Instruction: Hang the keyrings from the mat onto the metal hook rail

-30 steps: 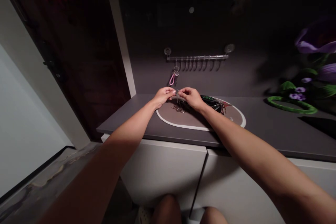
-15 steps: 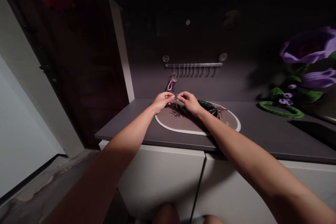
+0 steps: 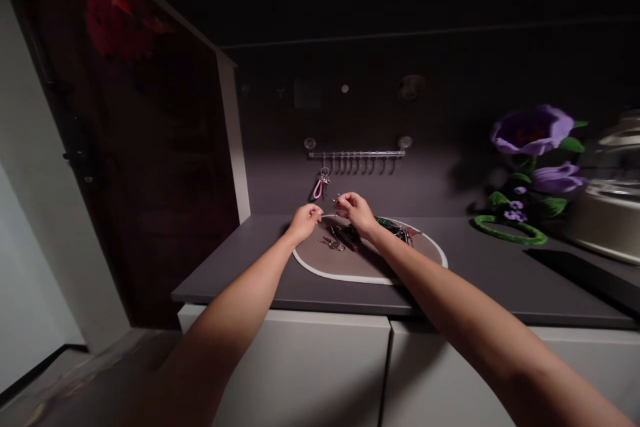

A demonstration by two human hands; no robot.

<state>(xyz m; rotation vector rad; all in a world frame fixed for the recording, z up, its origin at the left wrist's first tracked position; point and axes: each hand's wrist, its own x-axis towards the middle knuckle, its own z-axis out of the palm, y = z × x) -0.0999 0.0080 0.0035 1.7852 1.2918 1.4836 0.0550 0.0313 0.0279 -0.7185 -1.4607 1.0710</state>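
Note:
Over a brown oval mat with a white border [image 3: 320, 268], my right hand [image 3: 356, 212] pinches a small metal key ring [image 3: 337, 199] at its fingertips. My left hand [image 3: 305, 221] is closed just to its left, apart from the ring; whatever its fingers may hold is too small to make out. Loose keys [image 3: 332, 244] lie on the mat below both hands. Behind my right wrist is a dark pile of keys and key holders [image 3: 395, 230], partly covered by the arm.
A clear hook rail [image 3: 357, 155] is fixed to the dark wall. Keys with a pink strap [image 3: 319, 187] hang from its left end. Purple artificial flowers [image 3: 533, 133] and a pale glass-topped appliance [image 3: 610, 213] stand on the right of the grey counter [image 3: 225, 260].
My hands have come apart: the right keeps the key ring, raised a little towards the rail, while the left sits lower, off it. The camera view has tilted up and turned slightly right.

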